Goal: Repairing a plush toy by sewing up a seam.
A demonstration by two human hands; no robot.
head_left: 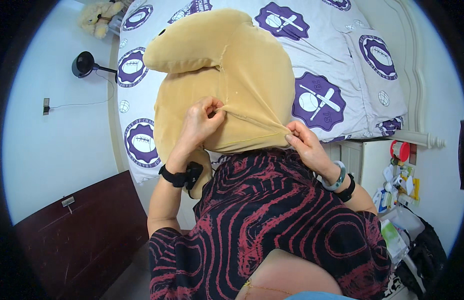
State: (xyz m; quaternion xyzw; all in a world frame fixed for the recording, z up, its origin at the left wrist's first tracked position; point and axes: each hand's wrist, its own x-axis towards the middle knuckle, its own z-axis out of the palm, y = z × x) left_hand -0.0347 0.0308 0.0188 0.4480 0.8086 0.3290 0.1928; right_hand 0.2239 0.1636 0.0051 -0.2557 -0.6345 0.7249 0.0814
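So the bed (337,60) with the white and purple sports-print cover fills everything beyond the hands, and the big tan plush cushion (242,85) lies on it, its near edge right at the hands and almost against the person's body. One rounded part of the cushion bulges out up and to the left of the hands. As far as I can judge, the work on the cover is somewhere in the middle: the fabric is bunched into a tight ridge between the two hands, but I can't tell if there's a zip or an opening there, or how much is left.

Left hand (202,122) is curled shut, pinching a fold of the tan fabric. Right hand (304,142) is also closed, fingertips clamped on the lower edge, pulling it taut.
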